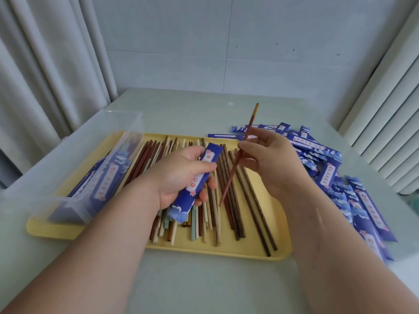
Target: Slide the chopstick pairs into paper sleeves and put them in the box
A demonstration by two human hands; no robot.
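Our left hand (179,175) grips limp, light paper sleeve (199,177); right hand (272,159) pinches stiff, likely slick red chopstick (229,180) mid-shaft, over tray (204,248); box (68,155) at 9 o'clock. We'd hold sleeve near its mouth

The box (56,159) is clear, faintly frosted plastic. The yellow tray (226,250) looks like smooth matt plastic. The chopsticks (229,214) look like matt wood, the blue sleeves (328,175) like printed paper. The tabletop (192,279) is smooth and faintly glossy.
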